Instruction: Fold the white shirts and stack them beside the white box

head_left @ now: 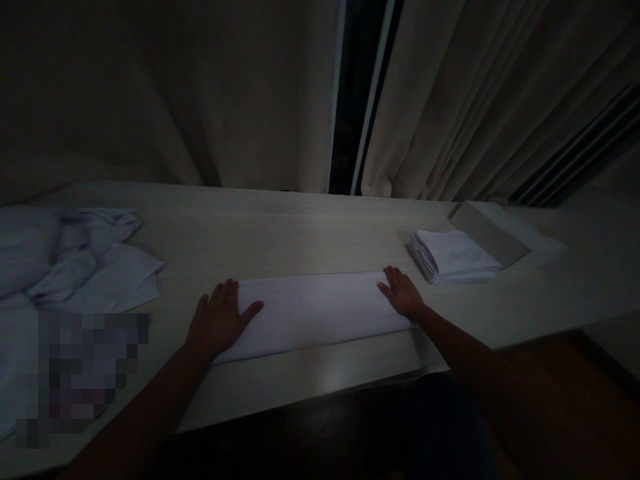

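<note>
A white cloth [320, 310], folded into a long flat strip, lies across the middle of the pale wooden surface. My left hand [219, 320] rests flat on its left end, thumb spread away from the fingers. On the right end lies my right hand [403, 293], also flat with the thumb apart. Neither hand grips the cloth. Just beyond my right hand is a stack of folded white cloths [455, 255].
Crumpled white cloths [90, 260] are heaped at the left. A flat grey-white panel or box [493, 233] sits behind the folded stack. Beige curtains [240, 100] hang along the back edge of the surface [280, 233]. The room is dim.
</note>
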